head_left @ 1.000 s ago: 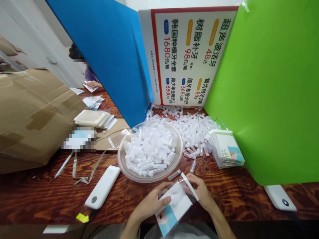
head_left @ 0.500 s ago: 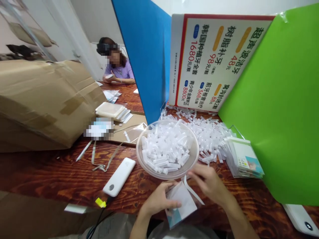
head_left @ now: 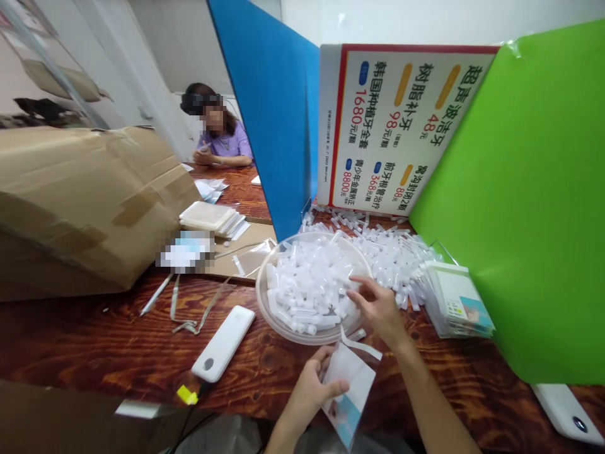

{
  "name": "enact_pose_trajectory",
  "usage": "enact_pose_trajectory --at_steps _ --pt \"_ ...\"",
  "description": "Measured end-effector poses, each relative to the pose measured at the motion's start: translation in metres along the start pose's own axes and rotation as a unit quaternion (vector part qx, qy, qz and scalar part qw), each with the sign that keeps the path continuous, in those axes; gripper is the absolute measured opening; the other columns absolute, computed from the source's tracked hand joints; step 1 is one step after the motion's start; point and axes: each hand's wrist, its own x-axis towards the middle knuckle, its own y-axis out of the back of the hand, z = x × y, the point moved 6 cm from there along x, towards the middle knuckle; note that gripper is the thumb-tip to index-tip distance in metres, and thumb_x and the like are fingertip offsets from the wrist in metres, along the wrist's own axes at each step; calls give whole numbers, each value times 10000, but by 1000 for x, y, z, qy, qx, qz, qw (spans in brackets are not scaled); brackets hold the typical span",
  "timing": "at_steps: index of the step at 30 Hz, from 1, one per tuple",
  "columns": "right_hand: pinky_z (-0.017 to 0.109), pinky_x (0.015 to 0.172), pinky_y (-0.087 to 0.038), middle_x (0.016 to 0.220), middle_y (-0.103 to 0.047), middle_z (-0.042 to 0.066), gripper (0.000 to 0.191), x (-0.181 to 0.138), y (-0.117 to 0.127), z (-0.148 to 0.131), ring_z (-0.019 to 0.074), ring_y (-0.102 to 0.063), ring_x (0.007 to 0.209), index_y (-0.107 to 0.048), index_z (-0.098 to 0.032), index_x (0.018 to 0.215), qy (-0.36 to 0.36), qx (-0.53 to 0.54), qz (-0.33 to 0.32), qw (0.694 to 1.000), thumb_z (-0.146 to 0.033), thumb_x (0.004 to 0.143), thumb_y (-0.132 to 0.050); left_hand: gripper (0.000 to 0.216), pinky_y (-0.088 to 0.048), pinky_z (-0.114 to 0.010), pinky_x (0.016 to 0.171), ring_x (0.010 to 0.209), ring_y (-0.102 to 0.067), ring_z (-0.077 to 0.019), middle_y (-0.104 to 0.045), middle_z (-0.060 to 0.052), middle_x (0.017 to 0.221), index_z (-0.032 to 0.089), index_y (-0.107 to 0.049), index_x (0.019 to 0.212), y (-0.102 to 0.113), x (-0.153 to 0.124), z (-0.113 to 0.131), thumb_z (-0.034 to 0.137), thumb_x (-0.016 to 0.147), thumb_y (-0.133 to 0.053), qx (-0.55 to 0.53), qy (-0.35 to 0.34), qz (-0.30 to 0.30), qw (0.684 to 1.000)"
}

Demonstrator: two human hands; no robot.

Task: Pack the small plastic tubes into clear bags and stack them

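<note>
My left hand (head_left: 314, 384) is closed on a clear plastic packet (head_left: 357, 375) with a white and light-blue printed card inside, held tilted in front of the bowl. A narrow white strip (head_left: 362, 343) curls off the packet's upper edge. My right hand (head_left: 380, 309) is over the right side of a round translucent bowl (head_left: 262, 302), its thumb and forefinger apart and bent toward the contents. Small frosted white plastic tubes (head_left: 312, 277) heap up in the bowl. One tube (head_left: 358, 335) lies just outside the rim, below my right hand.
More tubes (head_left: 390, 258) are spread behind the bowl. Stacked packets (head_left: 460, 302) stand at right, by a green panel (head_left: 529, 221). A white power bank (head_left: 224, 343) with a cable lies left. A cardboard box (head_left: 80, 208) and blue panel (head_left: 265, 107) stand beyond; a person (head_left: 227, 139) sits behind.
My right hand has moved up and away from the packet's white strip to the bowl's right side. My left hand keeps the packet, now turned more upright. The view has shifted slightly.
</note>
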Motion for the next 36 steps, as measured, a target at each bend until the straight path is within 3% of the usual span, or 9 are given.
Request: enact_pose_trajectory --at_steps 3,8,13,17,21,25,29,32,36 --pt "262 540 -471 646 -638 -12 369 -41 27 30 159 -586 560 -720 -190 1026 -50 155 57 985 -483 809 -780 738 -510 -280 805 962 -685 -259 -755 -113 1066 143 -653 1131 -17 6 1 606 610 -893 -1 11 -39 999" --pt "266 534 -513 731 -686 20 442 -90 30 73 180 -621 630 -739 -196 986 -145 245 75 956 -545 733 -835 736 -507 -276 790 930 -689 -258 -768 -121 1025 119 -687 1085 -39 24 -6 599 576 -914 35 59 -75 995" --pt "370 868 -548 1023 -735 119 646 -102 37 64 263 -672 953 -788 -174 770 -74 220 -11 973 -703 948 -461 713 -507 -269 781 893 -690 -237 -772 -104 989 124 -696 1063 -56 32 8 630 599 -887 66 68 -58 994" --pt "432 1025 -484 1256 -678 129 708 -116 43 66 307 -621 1168 -805 -198 942 -61 233 -61 969 -700 992 -309 666 -507 -264 683 778 -678 -204 -767 -77 900 142 -694 1144 -62 25 13 715 805 -671 63 117 0 991" --pt "393 957 -533 1157 -714 107 533 -131 51 84 276 -674 1071 -697 -244 1187 -85 273 36 958 -678 929 -526 635 -500 -256 654 727 -663 -194 -748 -59 829 143 -722 1035 -63 28 4 716 762 -714 74 115 29 990" --pt "319 836 -557 1007 -730 105 388 -141 55 95 264 -692 965 -773 -203 895 -94 228 104 964 -581 860 -695 609 -459 -240 568 627 -624 -167 -720 -34 767 165 -707 961 -69 41 -16 730 735 -726 108 103 20 989" --pt "336 755 -564 932 -751 111 434 -152 65 107 277 -698 870 -796 -184 785 -134 196 96 967 -600 847 -688 712 -489 -272 565 615 -657 -198 -718 -39 704 165 -680 945 -86 50 -36 813 653 -717 130 101 -20 986" --pt "389 762 -581 838 -771 101 389 -172 98 121 315 -714 830 -809 -223 792 -169 159 80 969 -590 835 -687 758 -566 -340 740 846 -741 -273 -784 -92 877 190 -646 1081 -98 50 -40 804 644 -733 127 89 -33 987" --pt "406 609 -604 803 -786 123 327 -220 195 145 349 -734 700 -823 -309 741 -218 33 107 969 -622 719 -729 693 -538 -399 976 1109 -703 -313 -774 -140 1103 199 -653 1103 -98 51 -31 769 713 -709 151 39 -9 988"
